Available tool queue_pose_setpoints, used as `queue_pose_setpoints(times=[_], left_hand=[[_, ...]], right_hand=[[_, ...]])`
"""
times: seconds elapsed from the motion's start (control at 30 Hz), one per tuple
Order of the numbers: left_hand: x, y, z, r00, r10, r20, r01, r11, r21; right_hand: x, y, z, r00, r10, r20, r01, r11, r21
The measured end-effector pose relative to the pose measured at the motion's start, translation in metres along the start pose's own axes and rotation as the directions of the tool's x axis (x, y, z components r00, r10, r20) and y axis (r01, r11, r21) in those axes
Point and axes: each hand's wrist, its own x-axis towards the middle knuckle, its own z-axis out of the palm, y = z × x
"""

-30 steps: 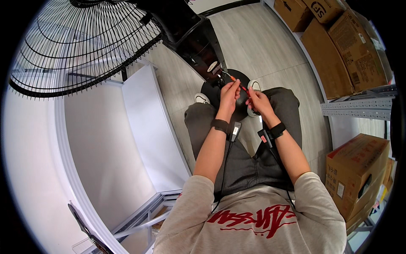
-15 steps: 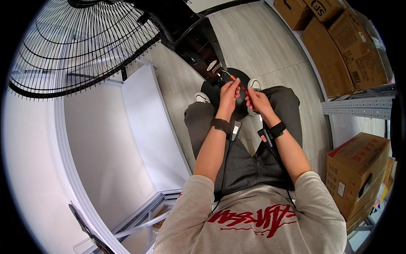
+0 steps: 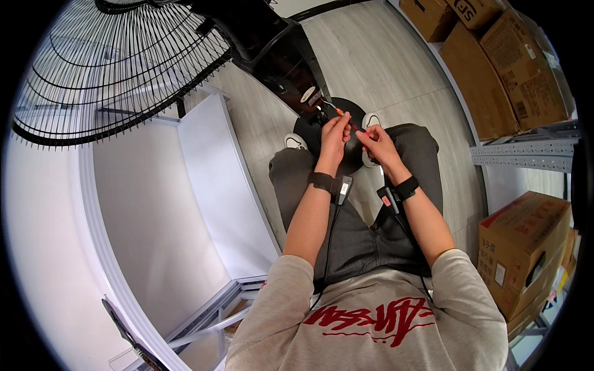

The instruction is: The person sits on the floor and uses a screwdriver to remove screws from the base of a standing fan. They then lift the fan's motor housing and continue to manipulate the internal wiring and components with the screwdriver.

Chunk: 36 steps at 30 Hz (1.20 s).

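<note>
ok so you had both hands close together just above the fan's (image 3: 124, 80) round black base (image 3: 354, 157), near the low end of its column (image 3: 297, 68). Your left hand (image 3: 335, 133) had its grip pinched together on a skinny orange piece (image 3: 340, 112), and a thin grey wire (image 3: 328, 104) ran from that toward the column. Your right hand (image 3: 379, 146) was just beside it, grip clamped between thumb and finger on a red bit (image 3: 359, 132). Honestly couldn't tell if the orange and red were one thing, way too small. Your white shoes (image 3: 296, 142) were on either side of the base, down on the floor (image 3: 371, 55), and each wrist had a black strap (image 3: 322, 181) on it. Cardboard boxes (image 3: 476, 80) sat on the shelf (image 3: 523, 151) over on your right, one more box (image 3: 523, 253) was lower down that side, and a white panel (image 3: 216, 173) stood off to your left
</note>
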Motion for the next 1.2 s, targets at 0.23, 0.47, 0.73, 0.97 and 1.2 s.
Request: queue_pose_setpoints(times=[0.23,0.47,0.73,0.97,1.2], left_hand=[[0.0,-0.001,-0.001,1.0,0.017,0.002,-0.017,1.0,0.003],[0.003,-0.002,-0.005,1.0,0.009,-0.005,-0.009,1.0,0.004],[0.001,0.0,-0.002,1.0,-0.012,-0.012,0.012,1.0,-0.005],[-0.001,0.001,-0.001,1.0,-0.003,-0.003,0.003,1.0,-0.001],[0.002,0.0,-0.007,1.0,0.008,0.01,-0.008,1.0,0.007]], right_hand=[[0.002,-0.008,-0.01,0.927,0.304,0.219,-0.324,0.944,0.057],[0.001,-0.003,0.002,0.998,0.044,0.052,-0.047,0.997,0.053],[0.004,-0.003,-0.002,0.989,0.081,0.128,-0.1,0.984,0.15],[0.002,-0.009,-0.001,0.991,0.095,0.093,-0.107,0.985,0.132],[0.008,0.002,-0.003,0.997,0.026,0.071,-0.04,0.979,0.199]])
